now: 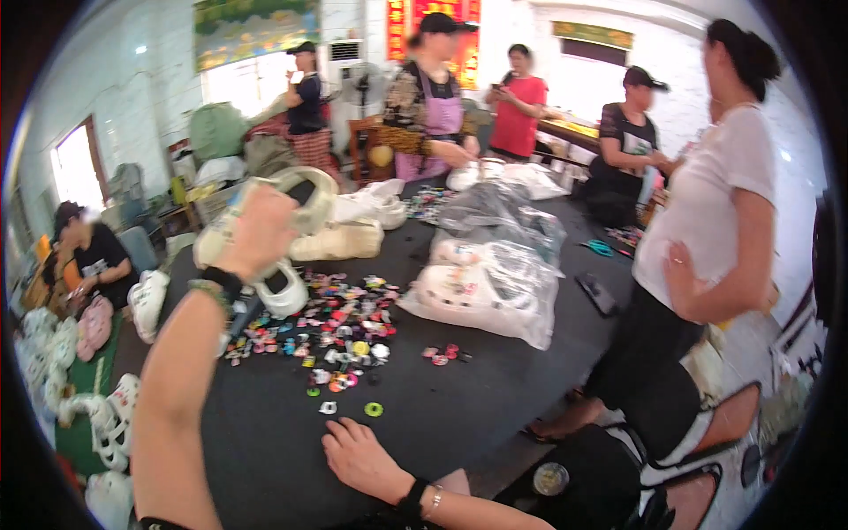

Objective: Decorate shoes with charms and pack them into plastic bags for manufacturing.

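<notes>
My left hand (261,231) is raised over the left side of the dark table, its fingers closed on a cream clog (320,184). Part of the clog is hidden behind the hand. Below it stand more cream clogs (349,240) and a white clog (284,293). A spread of small colourful shoe charms (340,322) covers the tabletop in front of them. My right hand (367,459) lies on the table near its front edge, fingers stretched and holding nothing. Just beyond its fingertips are a small white charm (328,407) and a green ring-shaped charm (374,410).
White clogs in a clear plastic bag (486,291) lie mid-table. Farther right are teal scissors (599,248) and a phone (597,294). A person in a white top (698,203) stands at the right edge; several others are around. Chairs (724,420) stand at lower right.
</notes>
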The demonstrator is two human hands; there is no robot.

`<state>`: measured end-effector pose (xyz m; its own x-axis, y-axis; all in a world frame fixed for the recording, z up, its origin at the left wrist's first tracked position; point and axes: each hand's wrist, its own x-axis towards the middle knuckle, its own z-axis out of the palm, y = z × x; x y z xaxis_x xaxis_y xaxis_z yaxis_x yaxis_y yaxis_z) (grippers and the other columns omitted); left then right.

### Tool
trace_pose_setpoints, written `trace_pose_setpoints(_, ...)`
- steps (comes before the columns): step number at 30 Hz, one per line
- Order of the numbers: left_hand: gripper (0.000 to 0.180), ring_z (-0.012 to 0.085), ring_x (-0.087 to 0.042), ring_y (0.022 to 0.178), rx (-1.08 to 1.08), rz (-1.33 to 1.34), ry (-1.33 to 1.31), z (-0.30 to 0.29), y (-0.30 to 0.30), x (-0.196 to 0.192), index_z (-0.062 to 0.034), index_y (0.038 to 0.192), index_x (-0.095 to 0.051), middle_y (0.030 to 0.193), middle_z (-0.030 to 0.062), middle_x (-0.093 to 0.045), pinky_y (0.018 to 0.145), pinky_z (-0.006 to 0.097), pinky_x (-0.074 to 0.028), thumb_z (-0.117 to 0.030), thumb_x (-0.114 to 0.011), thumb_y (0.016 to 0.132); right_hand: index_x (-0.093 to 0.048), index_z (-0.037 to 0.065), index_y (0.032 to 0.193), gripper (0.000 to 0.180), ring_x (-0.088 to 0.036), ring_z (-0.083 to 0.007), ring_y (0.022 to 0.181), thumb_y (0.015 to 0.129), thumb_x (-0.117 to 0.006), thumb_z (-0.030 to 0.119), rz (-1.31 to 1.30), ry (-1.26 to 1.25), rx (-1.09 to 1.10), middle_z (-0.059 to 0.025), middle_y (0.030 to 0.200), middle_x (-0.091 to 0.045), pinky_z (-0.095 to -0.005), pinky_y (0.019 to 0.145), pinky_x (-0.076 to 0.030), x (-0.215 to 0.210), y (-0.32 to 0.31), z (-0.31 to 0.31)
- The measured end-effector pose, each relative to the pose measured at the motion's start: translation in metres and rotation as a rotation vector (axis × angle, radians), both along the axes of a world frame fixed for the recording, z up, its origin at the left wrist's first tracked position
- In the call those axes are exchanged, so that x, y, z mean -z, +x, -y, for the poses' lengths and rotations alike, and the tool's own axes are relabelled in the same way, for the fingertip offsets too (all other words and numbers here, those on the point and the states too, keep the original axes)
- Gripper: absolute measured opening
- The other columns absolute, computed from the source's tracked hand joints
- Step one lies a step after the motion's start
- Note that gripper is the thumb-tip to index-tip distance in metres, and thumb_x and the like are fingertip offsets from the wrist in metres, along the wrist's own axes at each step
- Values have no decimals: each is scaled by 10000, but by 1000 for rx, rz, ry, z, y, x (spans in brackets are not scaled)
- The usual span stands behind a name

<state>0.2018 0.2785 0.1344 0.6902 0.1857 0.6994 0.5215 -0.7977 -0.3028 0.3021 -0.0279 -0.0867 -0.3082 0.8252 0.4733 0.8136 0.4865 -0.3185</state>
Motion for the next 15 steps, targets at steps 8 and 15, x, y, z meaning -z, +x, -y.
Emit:
trace_pose_setpoints(8,383,403,-504,1138,-172,112,195,66,-111,-101,18,1005,-543,1037,190,-560,1154,498,-301,-36,-724,672,-556,1,1076,253,-484,-350,1222,887,-608,162,-54,5,46,-175,1256,-556,-434,1006,-411,10,-6,2)
trace_pose_setpoints(15,372,416,-471,1238,-180,116,194,164,-187,-71,31,990,-529,1090,207,-550,1156,529,-286,20,-701,660,-448,23,1375,490,-448,-320,1296,943,-587,209,-856,-139,-351,-158,1333,-516,-404,1088,-369,62,4,-5)
